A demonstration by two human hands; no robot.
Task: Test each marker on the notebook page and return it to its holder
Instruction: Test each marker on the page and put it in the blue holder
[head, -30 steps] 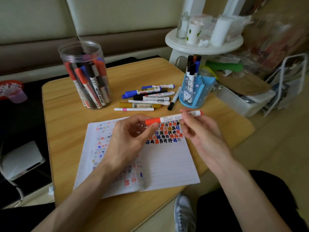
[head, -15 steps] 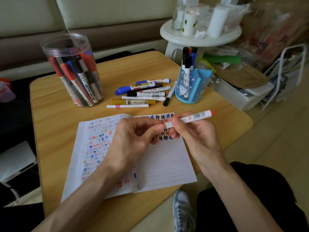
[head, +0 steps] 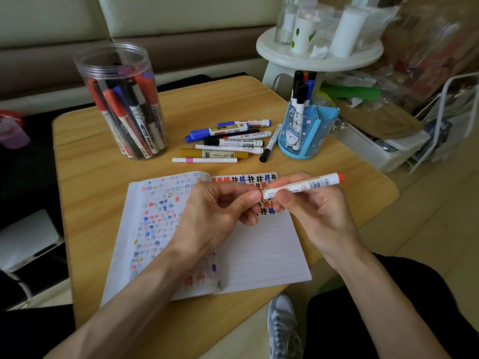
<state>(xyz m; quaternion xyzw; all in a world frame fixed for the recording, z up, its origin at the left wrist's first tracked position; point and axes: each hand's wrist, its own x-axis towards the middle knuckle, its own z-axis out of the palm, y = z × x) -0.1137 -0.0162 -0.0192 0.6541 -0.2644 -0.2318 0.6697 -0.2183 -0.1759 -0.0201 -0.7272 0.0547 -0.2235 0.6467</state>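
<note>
Hovering above the notebook page (head: 259, 250), the marker (head: 303, 187) lies nearly level, orange tail pointing up-right, cap end aimed at the left hand (head: 215, 216), whose thumb and curled fingers pinch that hidden tip. Meanwhile the right hand (head: 318, 216) has its grip wrapped round the barrel. The blue holder (head: 308, 141) stands beyond on the worktop (head: 103, 156), nearer the right hand.

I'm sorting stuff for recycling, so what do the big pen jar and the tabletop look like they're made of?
The jar looks like clear, glossy plastic: the markers show through its wall and the rim is ribbed. The tabletop looks like matte light wood or wood-look laminate, with grain lines; I cannot tell which.
</note>
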